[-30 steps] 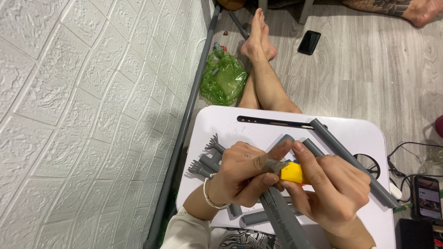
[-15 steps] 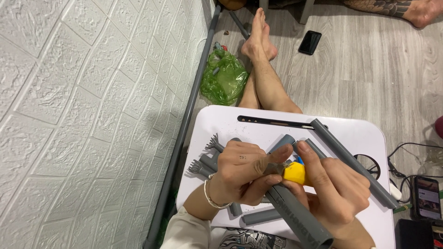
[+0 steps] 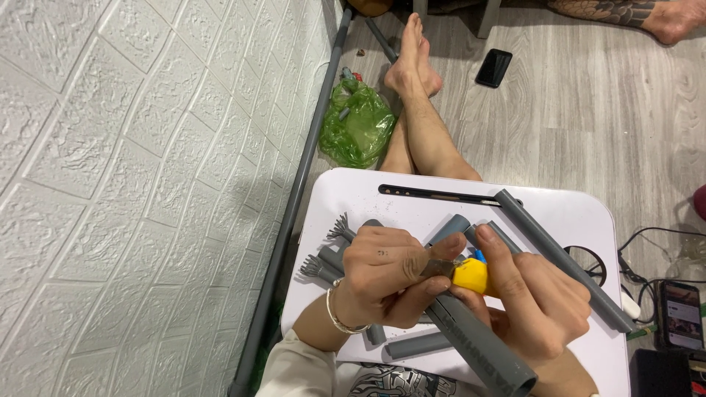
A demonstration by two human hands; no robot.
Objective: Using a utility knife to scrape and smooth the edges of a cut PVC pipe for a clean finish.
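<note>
My left hand (image 3: pixel 386 276) grips a grey plastic pipe (image 3: pixel 482 345) that points toward me, its open end near the bottom of the view. My right hand (image 3: pixel 533 301) holds a yellow-handled cutting tool (image 3: pixel 471 276) pressed against the pipe just beside my left thumb. Both hands work over a small white lap table (image 3: pixel 566 213). The tool's blade is hidden between my fingers.
On the table lie a long grey pipe (image 3: pixel 562 259), short pipe pieces (image 3: pixel 419 344) and two pieces cut into fringed ends (image 3: pixel 323 266). A green plastic bag (image 3: pixel 358 123), my bare legs (image 3: pixel 419 125) and a black phone (image 3: pixel 493 68) are on the floor beyond. A white textured wall (image 3: pixel 132 169) stands left.
The grey pipe has tilted up and its open end has come closer to me. My hands stay together on the pipe and yellow tool.
</note>
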